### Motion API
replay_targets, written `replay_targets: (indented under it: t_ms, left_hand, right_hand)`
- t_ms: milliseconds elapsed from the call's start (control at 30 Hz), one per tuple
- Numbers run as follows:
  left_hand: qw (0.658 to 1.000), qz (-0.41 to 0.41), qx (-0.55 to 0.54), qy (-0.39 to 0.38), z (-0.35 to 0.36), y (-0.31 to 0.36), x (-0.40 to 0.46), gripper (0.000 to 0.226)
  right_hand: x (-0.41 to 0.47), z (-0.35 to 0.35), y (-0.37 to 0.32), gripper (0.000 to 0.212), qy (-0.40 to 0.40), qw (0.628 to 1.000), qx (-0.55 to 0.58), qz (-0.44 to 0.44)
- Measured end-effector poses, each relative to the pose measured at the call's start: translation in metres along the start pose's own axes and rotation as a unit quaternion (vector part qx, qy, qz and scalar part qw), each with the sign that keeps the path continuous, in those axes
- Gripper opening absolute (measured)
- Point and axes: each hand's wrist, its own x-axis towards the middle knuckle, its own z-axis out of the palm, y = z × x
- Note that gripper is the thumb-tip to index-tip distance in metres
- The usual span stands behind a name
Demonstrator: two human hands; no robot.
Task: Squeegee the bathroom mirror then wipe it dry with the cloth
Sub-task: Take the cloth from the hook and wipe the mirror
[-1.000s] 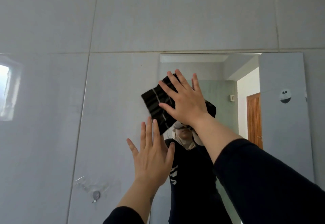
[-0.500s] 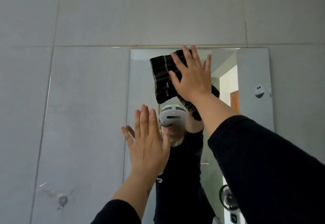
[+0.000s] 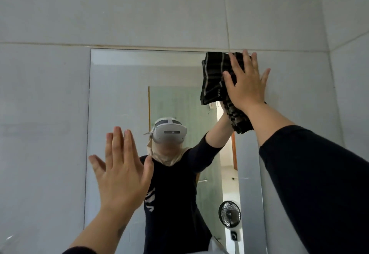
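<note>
A frameless rectangular mirror (image 3: 123, 86) hangs on the grey tiled wall. My right hand (image 3: 245, 82) presses a dark cloth with pale stripes (image 3: 213, 78) flat against the mirror's top right corner, fingers spread over it. The cloth's lower end hangs down below my wrist. My left hand (image 3: 121, 172) is raised in front of the mirror's lower left part, palm toward the glass, fingers apart and holding nothing. I cannot tell whether it touches the glass. No squeegee is in view.
Large grey wall tiles (image 3: 159, 10) surround the mirror, and a side wall meets them at the right (image 3: 351, 74). The mirror reflects a person in a dark top with a headset, a small black fan (image 3: 229, 216) and a doorway.
My right hand has slid the cloth from the mirror's upper left across to its top right corner. The view has shifted, so the mirror now sits more centrally. My left hand stays raised and open.
</note>
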Motion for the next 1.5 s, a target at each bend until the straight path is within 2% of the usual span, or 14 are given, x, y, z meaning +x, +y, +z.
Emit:
replay_targets:
  t_ms: [233,400,533,867,1000,1333,1500]
  left_hand:
    - [1.0,0.0,0.001,-0.002,0.001,-0.001,0.001,0.076]
    - [1.0,-0.002,-0.025,-0.01,-0.007,0.0,0.001,0.073]
    - [1.0,0.005,-0.019,-0.001,-0.021,-0.013,0.0,0.073]
    - [0.999,-0.043,0.031,-0.008,-0.048,-0.074,-0.013,0.071]
    - [0.998,-0.05,0.029,-0.025,-0.051,-0.087,-0.024,0.069]
    - [0.992,-0.069,0.025,-0.104,-0.04,-0.082,-0.058,0.066]
    - [0.994,-0.033,-0.004,-0.108,-0.035,-0.06,-0.063,0.067]
  right_hand:
    - [-0.042,0.006,-0.002,0.054,0.034,0.999,0.004,0.007]
    - [-0.071,0.011,-0.025,0.055,0.028,0.999,0.016,0.02]
    - [-0.072,0.015,-0.076,0.056,0.013,0.999,0.016,-0.047]
    - [-0.101,0.031,-0.231,0.059,-0.041,0.977,0.05,-0.203]
    - [-0.125,0.039,-0.265,0.058,-0.047,0.972,0.075,-0.216]
    - [-0.172,0.04,-0.233,0.057,-0.059,0.955,0.065,-0.282]
    - [-0.175,0.034,-0.19,0.054,-0.068,0.96,0.053,-0.267]
